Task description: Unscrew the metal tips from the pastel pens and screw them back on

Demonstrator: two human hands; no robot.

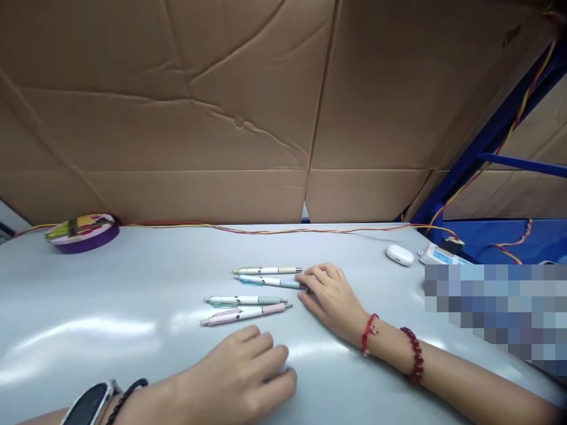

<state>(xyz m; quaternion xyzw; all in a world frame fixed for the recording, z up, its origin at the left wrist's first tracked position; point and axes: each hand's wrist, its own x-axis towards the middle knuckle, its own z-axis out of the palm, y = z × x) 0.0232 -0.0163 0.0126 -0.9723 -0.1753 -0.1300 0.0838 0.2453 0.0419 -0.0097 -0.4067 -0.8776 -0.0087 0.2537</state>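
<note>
Several click pens lie side by side on the table. The blue-and-white pen [268, 282] has its right end between the thumb and index finger of my right hand [330, 295], which wears red bracelets. Just beyond it lies the cream-and-white pen [268, 271], its tip close to my fingers. Nearer to me are the green-and-white pen [248, 300] and the pink-and-white pen [245, 314], slightly slanted and almost touching. My left hand [239, 375] rests in front of them with curled fingers, and nothing shows in it. A watch and a black cord circle that wrist.
A round purple-sided box [84, 233] stands at the back left. A white earbud case [400, 255] and a power strip [443, 255] are at the back right. Red and yellow wires [266, 229] run along the rear edge, before a cardboard wall [199, 136]. A blue frame [469, 159] rises at right.
</note>
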